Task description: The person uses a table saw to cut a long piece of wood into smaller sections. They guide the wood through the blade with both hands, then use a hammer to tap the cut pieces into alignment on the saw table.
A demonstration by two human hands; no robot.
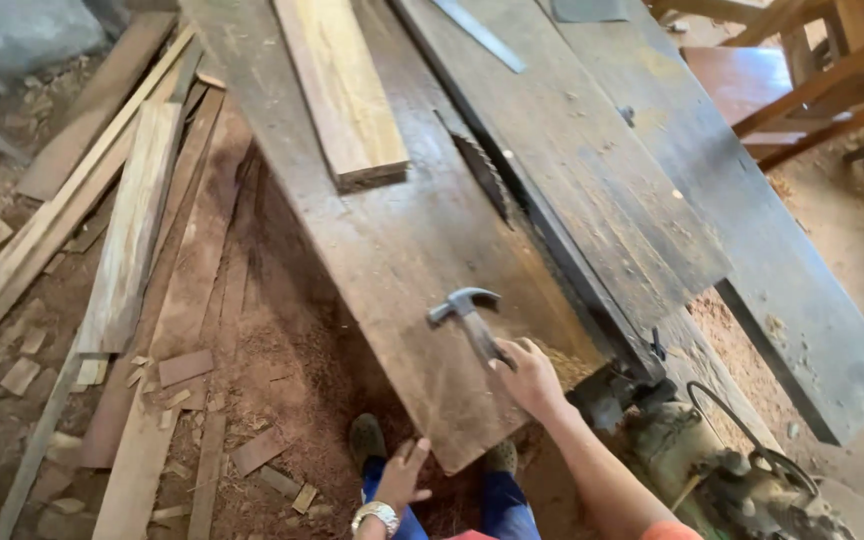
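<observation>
My right hand [530, 376] grips the handle of a claw hammer [464, 303], whose metal head is raised just above the near end of a dark wooden saw table [382, 240]. A circular saw blade [482, 175] sticks up through a slot in that table, beyond the hammer. A pale wooden plank [342, 90] lies on the table farther away. My left hand [404, 474] hangs low beside the table's near edge with fingers apart and nothing in it; a watch sits on its wrist.
Long boards [132, 230] and offcuts lie on the sawdust-covered floor at the left. A motor with a belt [742, 480] sits at the lower right under the table. Wooden furniture frames [812, 70] stand at the upper right. My shoes show beneath the table edge.
</observation>
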